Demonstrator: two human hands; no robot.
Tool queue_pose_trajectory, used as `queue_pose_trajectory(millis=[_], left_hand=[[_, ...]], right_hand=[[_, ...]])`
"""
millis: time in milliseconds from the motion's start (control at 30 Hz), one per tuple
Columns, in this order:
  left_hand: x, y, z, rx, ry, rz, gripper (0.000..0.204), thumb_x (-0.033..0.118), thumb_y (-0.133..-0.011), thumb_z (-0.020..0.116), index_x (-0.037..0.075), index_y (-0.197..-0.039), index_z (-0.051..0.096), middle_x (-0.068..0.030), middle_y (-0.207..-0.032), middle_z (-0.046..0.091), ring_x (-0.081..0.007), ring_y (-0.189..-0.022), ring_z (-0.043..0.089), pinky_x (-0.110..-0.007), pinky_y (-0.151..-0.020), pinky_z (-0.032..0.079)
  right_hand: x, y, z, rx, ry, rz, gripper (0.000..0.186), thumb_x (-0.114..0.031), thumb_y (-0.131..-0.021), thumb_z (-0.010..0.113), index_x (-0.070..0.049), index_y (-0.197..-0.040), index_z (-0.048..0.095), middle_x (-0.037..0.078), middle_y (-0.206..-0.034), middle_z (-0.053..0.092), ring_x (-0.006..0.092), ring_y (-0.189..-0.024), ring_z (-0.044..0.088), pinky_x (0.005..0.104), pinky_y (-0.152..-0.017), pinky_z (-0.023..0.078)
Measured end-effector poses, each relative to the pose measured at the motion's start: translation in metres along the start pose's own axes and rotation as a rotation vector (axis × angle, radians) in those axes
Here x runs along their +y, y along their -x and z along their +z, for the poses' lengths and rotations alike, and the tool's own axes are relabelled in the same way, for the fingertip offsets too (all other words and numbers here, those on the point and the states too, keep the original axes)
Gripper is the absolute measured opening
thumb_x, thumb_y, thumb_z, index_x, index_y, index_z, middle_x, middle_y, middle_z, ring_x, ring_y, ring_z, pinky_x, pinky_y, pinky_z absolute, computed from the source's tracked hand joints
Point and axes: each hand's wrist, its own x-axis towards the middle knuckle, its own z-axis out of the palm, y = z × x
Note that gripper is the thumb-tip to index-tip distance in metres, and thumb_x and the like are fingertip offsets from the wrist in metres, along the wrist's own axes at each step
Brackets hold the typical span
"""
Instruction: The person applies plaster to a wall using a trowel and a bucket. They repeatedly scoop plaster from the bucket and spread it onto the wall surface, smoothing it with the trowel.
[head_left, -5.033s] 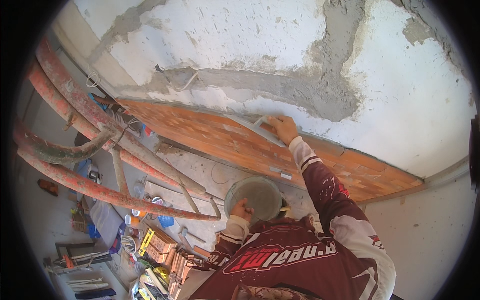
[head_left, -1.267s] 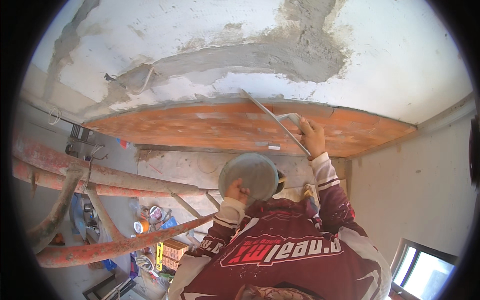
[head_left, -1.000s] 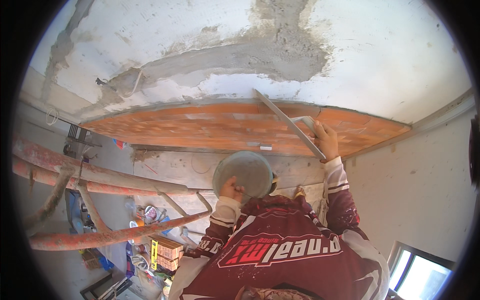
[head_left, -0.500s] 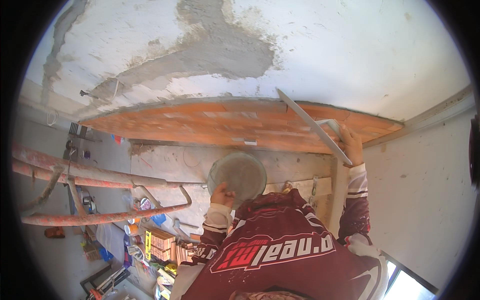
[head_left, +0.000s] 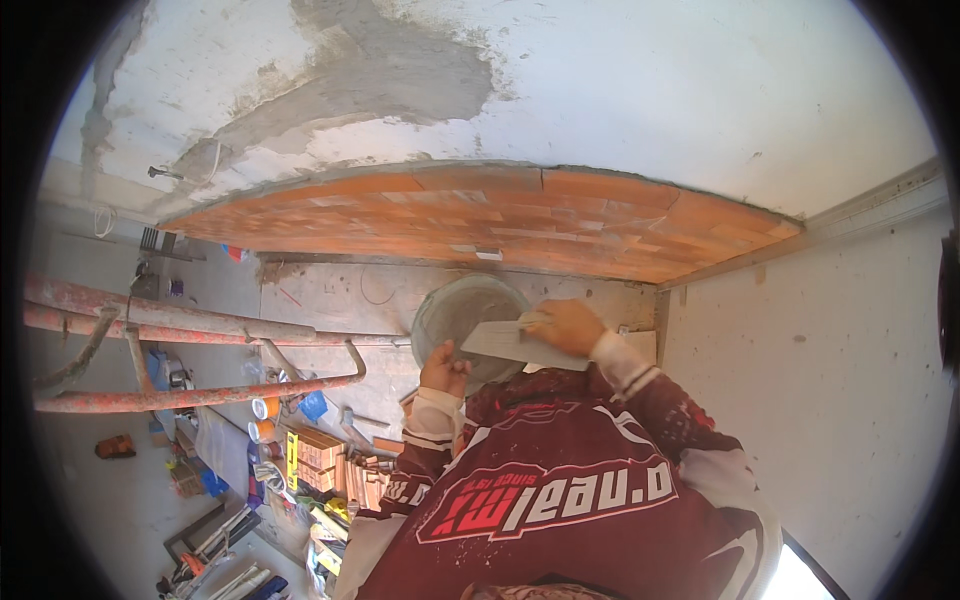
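Note:
A round bucket [head_left: 420, 325] with grey mortar-like material inside is in front of my chest. My left hand [head_left: 445, 370] is closed at its near left rim, with the fingers curled and partly hidden. My right hand [head_left: 568, 328] grips the handle of a flat, pale plastering trowel [head_left: 505, 343]. The trowel blade lies across the near part of the bucket's mouth, and its left tip is close to my left hand. Beyond the bucket, orange brick-like tiles [head_left: 480, 215] cover the lower wall.
Above the tiles, the white wall [head_left: 650, 90] carries a grey mortar patch [head_left: 400, 80]. Red, scuffed metal bars [head_left: 200, 400] reach in from the left towards the bucket. Lower left, stacked tiles or bricks [head_left: 318, 460] and scattered tools lie on the floor. A plain wall [head_left: 800, 330] stands at right.
My right hand has brought the trowel from the tiled wall at the right down and left to the bucket. My left hand stays by the rim. The view has shifted slightly.

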Motion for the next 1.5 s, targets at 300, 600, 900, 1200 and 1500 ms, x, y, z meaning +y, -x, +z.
queue_pose_trajectory(millis=[300, 600, 900, 1200, 1500], left_hand=[[-0.020, 0.014, 0.029, -0.055, -0.105, 0.016, 0.009, 0.015, -0.084, 0.060, 0.012, -0.085, 0.052, 0.0012, -0.071, 0.045, -0.0134, -0.056, 0.044, -0.034, -0.060, 0.041], [-0.018, 0.008, 0.035, -0.124, -0.147, 0.017, 0.009, 0.015, -0.085, 0.059, 0.012, -0.082, 0.052, 0.0014, -0.065, 0.043, -0.0126, -0.055, 0.043, -0.033, -0.058, 0.041], [-0.013, -0.005, 0.032, -0.133, -0.118, -0.006, 0.011, 0.018, -0.084, 0.061, 0.013, -0.086, 0.051, 0.0022, -0.074, 0.046, -0.0120, -0.057, 0.043, -0.033, -0.060, 0.042], [-0.012, -0.005, 0.031, -0.095, -0.090, -0.028, 0.012, 0.018, -0.084, 0.061, 0.014, -0.088, 0.051, 0.0020, -0.075, 0.045, -0.0132, -0.058, 0.042, -0.033, -0.061, 0.042], [-0.013, -0.007, 0.031, -0.081, -0.090, -0.028, 0.012, 0.017, -0.084, 0.060, 0.014, -0.091, 0.052, 0.0013, -0.076, 0.045, -0.0138, -0.057, 0.042, -0.033, -0.060, 0.042]], right_hand=[[-0.002, -0.029, 0.049, -0.099, 0.327, -0.011, 0.039, -0.039, -0.086, 0.051, -0.008, -0.108, 0.060, 0.017, -0.096, 0.063, 0.0350, -0.086, 0.061, 0.0442, -0.073, 0.048], [0.020, 0.046, 0.013, 0.137, 0.301, -0.121, 0.041, -0.043, -0.083, 0.055, -0.013, -0.111, 0.060, 0.013, -0.093, 0.063, 0.0307, -0.083, 0.062, 0.0414, -0.070, 0.049], [0.022, 0.081, -0.002, 0.260, 0.295, -0.101, 0.040, -0.041, -0.079, 0.062, -0.013, -0.108, 0.063, 0.010, -0.080, 0.062, 0.0285, -0.074, 0.061, 0.0384, -0.064, 0.049], [-0.011, 0.087, -0.062, 0.507, 0.037, 0.035, 0.041, -0.032, -0.073, 0.072, -0.008, -0.105, 0.065, 0.015, -0.088, 0.067, 0.0286, -0.079, 0.065, 0.0315, -0.072, 0.050], [-0.034, 0.057, -0.154, 0.739, -0.226, -0.005, 0.038, -0.025, -0.078, 0.070, 0.003, -0.103, 0.064, 0.014, -0.088, 0.068, 0.0178, -0.078, 0.064, 0.0287, -0.072, 0.049]])
